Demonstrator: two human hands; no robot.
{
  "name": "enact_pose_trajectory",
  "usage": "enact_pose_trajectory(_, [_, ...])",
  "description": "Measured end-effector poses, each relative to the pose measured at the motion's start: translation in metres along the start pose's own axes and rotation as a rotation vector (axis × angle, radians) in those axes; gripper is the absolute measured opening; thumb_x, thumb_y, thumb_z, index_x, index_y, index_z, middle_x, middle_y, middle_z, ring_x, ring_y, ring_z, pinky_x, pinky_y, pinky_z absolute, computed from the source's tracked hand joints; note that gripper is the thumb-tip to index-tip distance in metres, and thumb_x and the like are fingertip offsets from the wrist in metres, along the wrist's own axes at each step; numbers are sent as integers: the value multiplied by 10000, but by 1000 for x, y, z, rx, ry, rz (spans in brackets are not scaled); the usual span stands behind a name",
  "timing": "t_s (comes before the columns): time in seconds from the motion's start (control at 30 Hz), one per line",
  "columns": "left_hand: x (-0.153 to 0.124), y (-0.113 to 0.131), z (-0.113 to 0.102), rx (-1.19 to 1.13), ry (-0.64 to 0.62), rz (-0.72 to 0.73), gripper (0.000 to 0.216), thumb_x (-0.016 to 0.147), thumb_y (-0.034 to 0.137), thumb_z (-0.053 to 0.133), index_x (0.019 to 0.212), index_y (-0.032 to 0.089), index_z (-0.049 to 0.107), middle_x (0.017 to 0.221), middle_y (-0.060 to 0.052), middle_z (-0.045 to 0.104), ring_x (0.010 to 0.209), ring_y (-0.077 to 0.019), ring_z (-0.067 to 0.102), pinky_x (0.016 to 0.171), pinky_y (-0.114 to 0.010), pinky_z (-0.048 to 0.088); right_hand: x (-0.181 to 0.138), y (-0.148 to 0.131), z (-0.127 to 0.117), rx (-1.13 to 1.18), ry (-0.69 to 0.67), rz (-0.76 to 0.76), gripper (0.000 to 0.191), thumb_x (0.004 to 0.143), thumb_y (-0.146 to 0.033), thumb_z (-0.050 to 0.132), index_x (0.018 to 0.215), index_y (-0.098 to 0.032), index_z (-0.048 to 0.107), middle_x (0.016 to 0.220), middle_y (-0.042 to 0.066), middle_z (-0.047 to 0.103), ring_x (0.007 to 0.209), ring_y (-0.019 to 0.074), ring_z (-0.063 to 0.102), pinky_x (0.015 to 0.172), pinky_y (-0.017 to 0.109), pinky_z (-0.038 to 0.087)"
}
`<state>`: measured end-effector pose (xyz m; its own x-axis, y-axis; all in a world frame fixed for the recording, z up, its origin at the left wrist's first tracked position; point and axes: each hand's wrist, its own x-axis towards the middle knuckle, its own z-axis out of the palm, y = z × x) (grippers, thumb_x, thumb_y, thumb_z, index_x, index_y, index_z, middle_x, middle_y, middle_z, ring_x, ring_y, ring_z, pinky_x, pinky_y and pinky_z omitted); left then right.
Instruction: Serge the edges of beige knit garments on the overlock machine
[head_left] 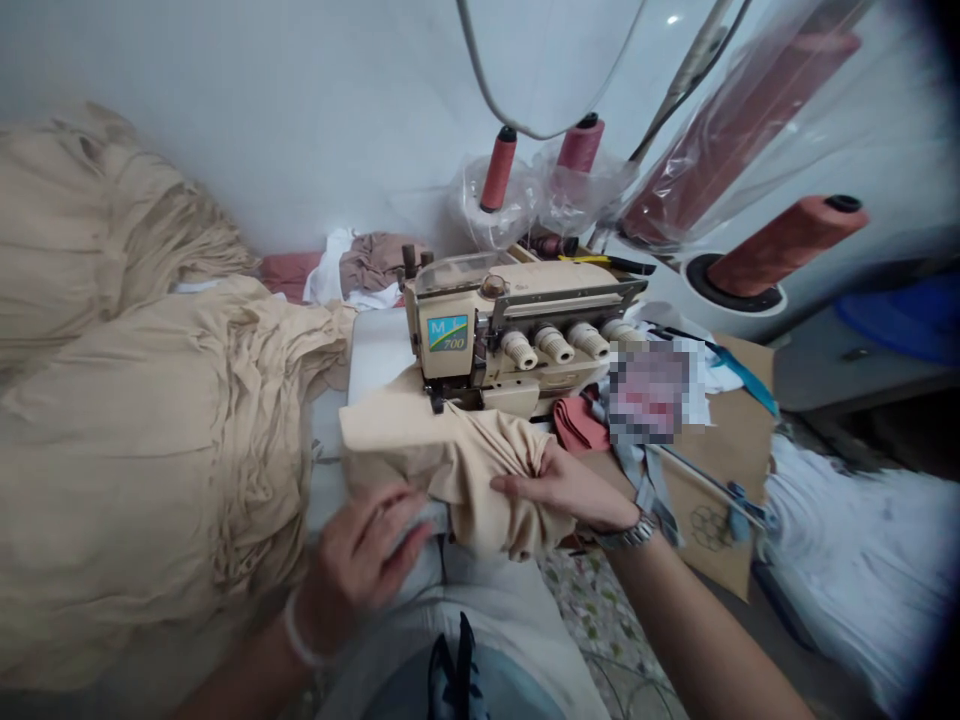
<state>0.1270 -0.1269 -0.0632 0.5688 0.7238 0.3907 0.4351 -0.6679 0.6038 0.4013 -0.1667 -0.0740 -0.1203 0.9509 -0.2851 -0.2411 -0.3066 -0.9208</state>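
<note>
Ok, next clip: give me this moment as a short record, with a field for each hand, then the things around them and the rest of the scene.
Left hand: fingers curled against the near edge of the beige cloth garment; white bracelet on the wrist.
Right hand: lying across the bunched garment; silver metal wristwatch on the wrist.
Things: cream overlock sewing machine directly beyond the garment.
Rest: large gathered heap of beige fabric to the left; reddish thread cone behind the machine; brown cardboard sheet to the right.
</note>
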Motion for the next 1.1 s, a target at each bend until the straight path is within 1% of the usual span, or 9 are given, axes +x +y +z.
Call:
enact_pose_trajectory(0.07, [-24, 0, 13, -410, -222, -394, 246, 910, 393, 642, 1053, 204, 709, 1035, -114, 756, 950, -230, 729, 843, -366, 603, -5, 6, 7, 191, 1, 127, 424, 611, -271, 884, 1010, -199, 758, 937, 30, 797, 841, 230, 755, 812, 346, 608])
enact_pose_trajectory(0.13, [-35, -2, 30, -887, -359, -736, 431, 875, 570, 630, 1094, 203, 690, 1162, -142, 734, 1069, -267, 710, 921, -432, 588, -8, 12, 17, 388, -16, 280, 382, 619, -334, 888, 945, -180, 764, 904, 57, 801, 797, 217, 763, 757, 308, 616])
enact_pose_trajectory(0.23, [-30, 0, 53, -1381, -258, -933, 656, 718, 731, 693, 1151, 239, 668, 1375, -126, 634, 1294, -294, 583, 1101, -497, 465, -8, 15, 33, 511, -45, 389, 408, 685, -441, 857, 950, -146, 760, 923, 111, 797, 855, 233, 769, 812, 319, 610])
enact_pose_trajectory(0.33, [-20, 5, 60, -1387, -111, -975, 747, 642, 675, 787, 1231, 241, 633, 1398, -104, 619, 1336, -309, 542, 1140, -497, 428, -4, 10, 37, 476, 123, 185, 416, 727, -393, 842, 1069, -178, 741, 1036, 104, 787, 986, 265, 746, 931, 391, 579])
enact_pose_trajectory(0.43, [-18, 8, 50, -1055, -73, -936, 778, 640, 503, 864, 1306, 206, 593, 1393, -111, 622, 1350, -325, 522, 1182, -496, 370, -4, 6, 29, 362, 272, -65, 464, 723, -328, 854, 1157, -233, 722, 1196, 60, 745, 1136, 256, 685, 1054, 394, 503])
enact_pose_trajectory(0.6, [-15, 6, 30, -672, -142, -867, 643, 678, 477, 841, 1218, 175, 664, 1295, -119, 686, 1312, -324, 559, 1178, -476, 370, -12, 14, 18, 271, 276, -16, 465, 705, -380, 864, 1123, -218, 742, 1123, 65, 769, 1069, 278, 707, 1022, 430, 519])
enact_pose_trajectory(0.83, [12, 5, 26, -957, -111, -791, 686, 697, 443, 843, 1281, 154, 628, 1309, -130, 681, 1225, -298, 625, 1069, -416, 490, -11, 26, 33, 308, 291, -69, 413, 755, -386, 835, 1118, -214, 739, 1151, 60, 759, 1025, 243, 713, 969, 369, 540])
enact_pose_trajectory(1.0, [19, 2, 21, -1009, -382, -880, 595, 686, 447, 851, 1158, 114, 709, 1100, -147, 764, 1066, -319, 701, 921, -408, 567, -13, 27, 45, 377, 315, -98, 400, 759, -390, 831, 1114, -231, 734, 1170, 64, 752, 1038, 262, 710, 1026, 429, 509])
enact_pose_trajectory(1.1, [18, 0, 14, -1072, -426, -836, 542, 683, 474, 842, 1079, 117, 743, 1032, -131, 777, 993, -296, 717, 898, -382, 565, -20, 30, 60, 419, 349, -106, 442, 744, -379, 843, 1148, -247, 723, 1180, 63, 747, 1088, 276, 696, 1055, 442, 489])
